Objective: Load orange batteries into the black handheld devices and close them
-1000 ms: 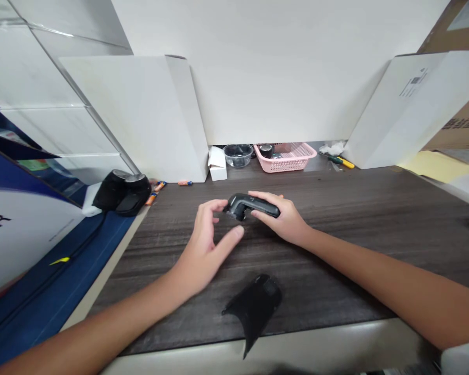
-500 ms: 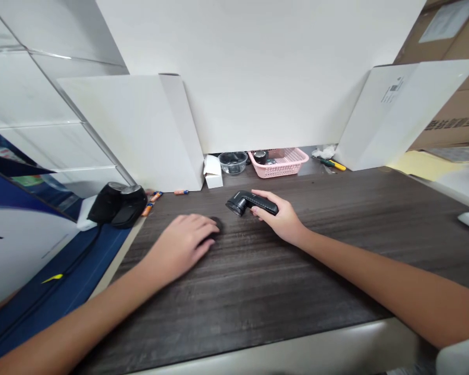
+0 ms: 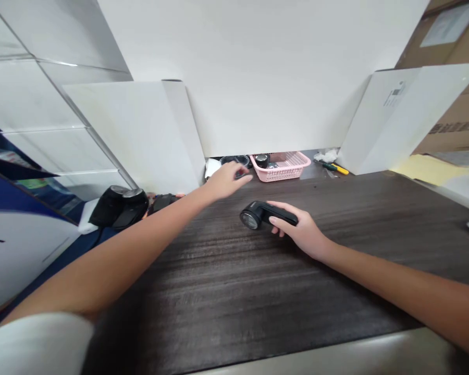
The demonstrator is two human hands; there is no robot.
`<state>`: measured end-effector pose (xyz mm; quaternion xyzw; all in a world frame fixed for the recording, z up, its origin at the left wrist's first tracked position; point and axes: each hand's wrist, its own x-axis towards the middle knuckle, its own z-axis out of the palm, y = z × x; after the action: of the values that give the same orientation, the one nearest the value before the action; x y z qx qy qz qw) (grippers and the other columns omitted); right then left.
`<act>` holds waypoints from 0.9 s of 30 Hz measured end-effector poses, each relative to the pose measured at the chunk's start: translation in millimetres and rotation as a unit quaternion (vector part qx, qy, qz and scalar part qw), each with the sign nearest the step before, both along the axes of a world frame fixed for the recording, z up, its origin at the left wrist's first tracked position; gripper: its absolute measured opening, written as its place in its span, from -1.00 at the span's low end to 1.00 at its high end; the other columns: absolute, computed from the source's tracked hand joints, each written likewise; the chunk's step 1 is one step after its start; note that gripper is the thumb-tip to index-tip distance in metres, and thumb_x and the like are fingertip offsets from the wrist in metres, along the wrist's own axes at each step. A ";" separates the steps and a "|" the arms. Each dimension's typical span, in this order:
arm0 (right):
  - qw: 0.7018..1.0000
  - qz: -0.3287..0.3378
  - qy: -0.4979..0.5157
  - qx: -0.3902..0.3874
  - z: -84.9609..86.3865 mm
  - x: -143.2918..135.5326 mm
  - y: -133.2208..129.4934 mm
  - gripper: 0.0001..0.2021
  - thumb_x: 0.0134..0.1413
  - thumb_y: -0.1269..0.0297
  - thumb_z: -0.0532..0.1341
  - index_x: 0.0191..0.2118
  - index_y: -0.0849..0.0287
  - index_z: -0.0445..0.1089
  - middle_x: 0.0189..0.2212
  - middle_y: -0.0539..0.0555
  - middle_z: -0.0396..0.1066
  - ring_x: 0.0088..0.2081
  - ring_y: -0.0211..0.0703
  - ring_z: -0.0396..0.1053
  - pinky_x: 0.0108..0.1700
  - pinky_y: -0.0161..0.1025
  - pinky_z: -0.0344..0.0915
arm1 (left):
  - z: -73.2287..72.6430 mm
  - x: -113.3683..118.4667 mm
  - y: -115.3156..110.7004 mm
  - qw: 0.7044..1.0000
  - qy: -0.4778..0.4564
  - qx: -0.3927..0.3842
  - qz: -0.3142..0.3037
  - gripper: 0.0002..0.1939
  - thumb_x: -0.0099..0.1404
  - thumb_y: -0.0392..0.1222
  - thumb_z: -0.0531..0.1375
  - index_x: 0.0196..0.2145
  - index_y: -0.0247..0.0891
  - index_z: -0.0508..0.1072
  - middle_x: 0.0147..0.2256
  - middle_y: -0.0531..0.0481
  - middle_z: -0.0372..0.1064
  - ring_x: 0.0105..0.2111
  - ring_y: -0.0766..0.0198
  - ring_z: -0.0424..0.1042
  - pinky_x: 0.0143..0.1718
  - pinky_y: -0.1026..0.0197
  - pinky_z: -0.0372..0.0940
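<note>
My right hand [image 3: 303,229] is wrapped round the handle of a black device [image 3: 271,213] with a round head, held over the dark wooden table [image 3: 219,302]. The device's round clear face points toward the front left. My left hand [image 3: 229,180] reaches over the back of the table, in front of a clear round bowl [image 3: 240,160] and left of a pink basket [image 3: 281,172]. Its fingers are curled and partly apart, and whether they touch anything is unclear. A round black item [image 3: 262,160] sits in the basket.
Black devices with round tops [image 3: 121,205] stand at the left edge, beside a dark object [image 3: 162,202]. A small white box [image 3: 212,167] is at the back. A yellow and green tool [image 3: 336,167] lies right of the basket. White panels [image 3: 258,78] rise behind.
My left hand has moved from the table's middle toward the back, by the bowl. A dark object now lies at the left, near the batteries. The device's head has turned and shifted slightly right.
</note>
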<state>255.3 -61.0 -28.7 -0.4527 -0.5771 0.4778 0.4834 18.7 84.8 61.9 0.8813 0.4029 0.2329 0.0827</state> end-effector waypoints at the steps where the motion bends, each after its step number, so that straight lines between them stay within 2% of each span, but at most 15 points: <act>1: 1.000 -0.014 -0.006 -0.003 0.9 9.9 -4.2 -0.35 0.22 -0.02 0.45 0.35 0.09 0.48 -0.38 0.03 0.59 -0.38 -0.14 0.50 -0.31 -0.19 0.48 | 3.9 20.9 17.1 1.000 0.019 -0.005 0.008 -0.56 0.54 0.13 0.14 0.03 -0.26 0.61 0.07 -0.25 0.55 0.03 0.00 0.49 0.14 -0.04 0.35; 3: 0.999 -0.043 -0.016 -0.005 2.7 29.9 -12.3 -0.34 0.21 -0.05 0.46 0.34 0.12 0.49 -0.39 0.04 0.59 -0.40 -0.12 0.50 -0.31 -0.16 0.48 | 9.9 60.8 47.1 0.996 0.076 -0.002 0.037 -0.56 0.54 0.08 0.15 0.10 -0.28 0.61 0.14 -0.28 0.52 0.05 0.01 0.50 0.15 0.00 0.34; 5: 0.998 -0.067 -0.023 -0.004 3.7 48.4 -19.0 -0.34 0.19 -0.06 0.46 0.32 0.12 0.50 -0.40 0.03 0.59 -0.39 -0.09 0.50 -0.31 -0.14 0.47 | 12.0 94.3 69.9 0.989 0.115 -0.002 0.089 -0.52 0.53 0.04 0.17 0.23 -0.27 0.56 0.23 -0.30 0.48 0.17 -0.04 0.45 0.21 -0.02 0.31; 7: 0.996 -0.083 -0.022 -0.004 3.5 63.4 -23.0 -0.36 0.18 -0.06 0.47 0.30 0.10 0.52 -0.38 0.04 0.59 -0.37 -0.06 0.51 -0.30 -0.13 0.47 | 10.0 119.0 85.8 0.982 0.127 -0.016 0.136 -0.47 0.51 0.01 0.18 0.23 -0.44 0.54 0.20 -0.47 0.49 0.18 -0.16 0.45 0.20 -0.11 0.31; 9: 0.995 -0.101 -0.012 -0.007 2.8 73.8 -24.2 -0.37 0.17 -0.06 0.48 0.29 0.08 0.53 -0.36 0.05 0.61 -0.34 -0.05 0.53 -0.30 -0.13 0.47 | 5.5 135.2 96.7 0.975 0.144 -0.028 0.168 -0.40 0.42 -0.01 0.30 0.25 -0.51 0.50 0.20 -0.53 0.47 0.23 -0.22 0.40 0.24 -0.13 0.27; 13: 0.990 -0.134 0.029 -0.027 3.3 79.5 -22.3 -0.37 0.15 -0.06 0.50 0.28 0.05 0.54 -0.30 0.06 0.63 -0.33 -0.08 0.52 -0.33 -0.17 0.43 | -0.8 149.9 109.8 0.965 0.173 -0.043 0.194 -0.16 0.24 0.05 0.46 0.33 -0.51 0.43 0.29 -0.55 0.38 0.35 -0.31 0.25 0.35 -0.13 0.16; 18: 0.988 -0.144 0.047 -0.041 7.9 83.5 -24.3 -0.36 0.13 -0.07 0.51 0.28 0.03 0.55 -0.31 0.07 0.62 -0.34 -0.09 0.49 -0.36 -0.20 0.39 | -1.8 153.9 115.9 0.958 0.194 -0.060 0.201 -0.09 0.18 0.13 0.48 0.34 -0.45 0.45 0.39 -0.57 0.25 0.42 -0.43 0.14 0.39 -0.25 0.08; 21: 0.982 -0.188 -0.011 -0.025 8.8 111.4 -21.0 -0.34 0.12 -0.09 0.50 0.30 0.02 0.54 -0.38 0.07 0.61 -0.40 -0.07 0.48 -0.37 -0.16 0.40 | -4.7 153.6 115.9 0.963 0.180 -0.048 0.197 -0.09 0.24 0.14 0.45 0.37 -0.48 0.38 0.32 -0.57 0.35 0.38 -0.35 0.23 0.39 -0.21 0.06; 23: 0.960 -0.259 -0.106 -0.005 6.9 145.4 -12.6 -0.34 0.10 -0.09 0.49 0.30 -0.01 0.55 -0.40 0.07 0.61 -0.40 -0.01 0.50 -0.33 -0.10 0.43 | -6.4 153.7 115.8 0.966 0.163 -0.038 0.196 -0.15 0.30 0.13 0.42 0.35 -0.46 0.38 0.24 -0.53 0.45 0.31 -0.26 0.34 0.37 -0.18 0.09; 24: 0.941 -0.299 -0.159 0.011 4.8 166.1 -6.6 -0.36 0.10 -0.07 0.48 0.29 -0.03 0.56 -0.35 0.10 0.63 -0.34 0.05 0.55 -0.27 -0.05 0.46 | -6.8 153.7 115.7 0.968 0.153 -0.035 0.197 -0.19 0.31 0.12 0.42 0.33 -0.45 0.40 0.21 -0.51 0.48 0.27 -0.23 0.39 0.34 -0.17 0.12; 27: 0.849 -0.394 -0.343 0.070 -4.8 233.5 15.3 -0.45 0.19 0.05 0.39 0.27 0.06 0.57 0.02 0.24 0.65 0.00 0.23 0.57 0.11 0.09 0.43 | -6.1 152.9 114.0 0.972 0.128 -0.030 0.193 -0.32 0.29 0.04 0.43 0.23 -0.42 0.47 0.17 -0.50 0.51 0.19 -0.23 0.46 0.22 -0.14 0.25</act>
<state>488.8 -45.7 -33.6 -0.7422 -0.5113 0.0190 0.4329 171.6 198.9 55.8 0.8063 0.5796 0.1177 0.0101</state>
